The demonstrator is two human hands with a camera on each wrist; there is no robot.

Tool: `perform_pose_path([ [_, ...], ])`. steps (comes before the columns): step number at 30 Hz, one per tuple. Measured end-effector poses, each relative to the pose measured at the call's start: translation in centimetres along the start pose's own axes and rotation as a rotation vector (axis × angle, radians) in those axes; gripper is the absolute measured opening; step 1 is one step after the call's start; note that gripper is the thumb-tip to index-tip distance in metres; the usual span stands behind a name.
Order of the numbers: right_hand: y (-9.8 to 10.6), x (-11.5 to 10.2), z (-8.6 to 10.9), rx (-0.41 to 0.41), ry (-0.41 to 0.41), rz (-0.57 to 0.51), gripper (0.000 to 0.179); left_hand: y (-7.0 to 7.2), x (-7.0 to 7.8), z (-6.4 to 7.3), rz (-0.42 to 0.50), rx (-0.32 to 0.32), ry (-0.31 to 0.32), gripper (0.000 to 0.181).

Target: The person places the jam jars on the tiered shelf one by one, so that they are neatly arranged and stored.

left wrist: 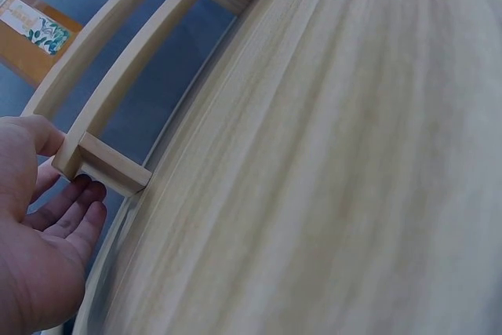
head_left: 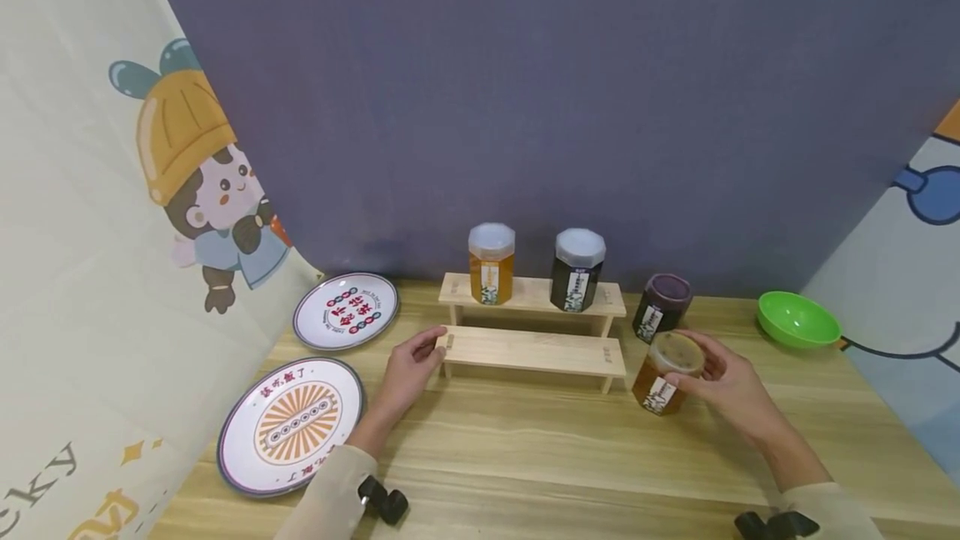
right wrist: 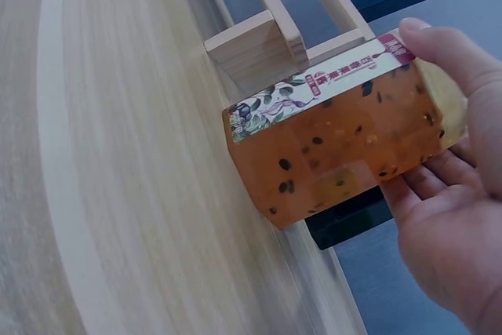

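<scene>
My right hand (head_left: 723, 382) holds a jar of amber preserve with dark seeds (right wrist: 337, 143) near its yellowish lid, thumb on one side and fingers on the other. The jar is to the right of a two-step wooden display rack (head_left: 532, 350), close over the table. My left hand (head_left: 412, 365) grips the left end of the rack's lower step, thumb at the top and fingers beneath in the left wrist view. On the upper step stand an orange jar (head_left: 492, 265) and a dark jar (head_left: 576, 272), both with whitish lids.
A dark jar with a purple lid (head_left: 663, 307) stands just behind the held jar. A green bowl (head_left: 798, 320) sits at the back right. Two patterned plates, a small one (head_left: 307, 319) and a large one (head_left: 243, 440), lie on the left. A dark blue backdrop (head_left: 525, 107) rises behind the table.
</scene>
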State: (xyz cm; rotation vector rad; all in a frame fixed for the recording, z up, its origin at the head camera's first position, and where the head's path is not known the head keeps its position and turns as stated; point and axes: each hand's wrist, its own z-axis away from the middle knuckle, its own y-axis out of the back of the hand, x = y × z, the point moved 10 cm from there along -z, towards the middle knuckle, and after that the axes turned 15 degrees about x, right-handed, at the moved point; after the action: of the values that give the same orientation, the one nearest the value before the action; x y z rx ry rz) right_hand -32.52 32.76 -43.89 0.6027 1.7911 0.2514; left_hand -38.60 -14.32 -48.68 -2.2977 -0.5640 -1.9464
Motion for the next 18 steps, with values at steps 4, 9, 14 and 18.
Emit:
perform_pose_path([
  [4, 0.1, 0.2, 0.1, 0.001, -0.008, -0.006, 0.073, 0.0, 0.1, 0.2, 0.014, -0.012, -0.011, 0.035],
  [9, 0.3, 0.4, 0.1, 0.002, -0.023, -0.03, 0.07, -0.1, 0.2, 0.4, 0.02, -0.013, -0.01, 0.036],
  [14, 0.8, 0.0, -0.2, 0.015, -0.03, -0.033, 0.072, 0.0, 0.2, 0.2, 0.023, -0.016, -0.01, 0.035],
  [18, 1.2, -0.5, -0.6, 0.023, -0.034, -0.022, 0.073, 0.0, 0.2, 0.1, 0.024, -0.012, -0.011, 0.035],
])
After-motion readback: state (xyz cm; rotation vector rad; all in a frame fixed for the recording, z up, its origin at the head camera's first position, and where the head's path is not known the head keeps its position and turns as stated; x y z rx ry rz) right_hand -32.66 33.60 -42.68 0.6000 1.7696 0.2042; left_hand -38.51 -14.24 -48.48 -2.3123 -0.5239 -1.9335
